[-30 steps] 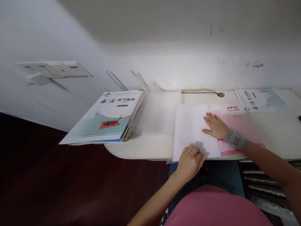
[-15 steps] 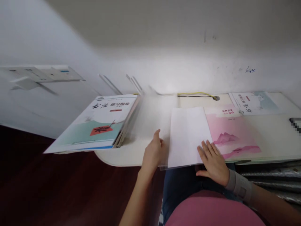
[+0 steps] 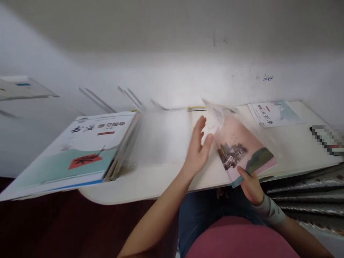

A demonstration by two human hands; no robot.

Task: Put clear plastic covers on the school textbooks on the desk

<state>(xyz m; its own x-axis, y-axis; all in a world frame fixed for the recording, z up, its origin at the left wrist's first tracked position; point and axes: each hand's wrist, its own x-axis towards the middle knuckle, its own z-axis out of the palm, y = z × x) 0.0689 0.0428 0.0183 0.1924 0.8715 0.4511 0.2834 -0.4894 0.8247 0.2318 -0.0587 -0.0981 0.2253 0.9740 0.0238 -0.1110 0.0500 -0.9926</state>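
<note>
My right hand grips the lower edge of a book, thumb on top. The book is tilted up off the desk; its cover is pinkish, with a picture of buildings and a dark green hill. A clear plastic cover seems to show along its right side, blurred. My left hand is raised just left of the book, fingers stretched and thumb apart, holding nothing. Left of that hand, clear plastic sheets lie on the desk, against a stack of books whose top cover is white and green with a red square.
The white desk runs along the wall and has a rounded left corner. Another white and green book lies at the back right. A phone-like, pixelated thing sits at the right edge. A wall socket panel is at far left.
The book lying flat has been lifted and turned, showing a different face. My right hand now grips its edge. My left hand has risen off the plastic, and the view has shifted right.
</note>
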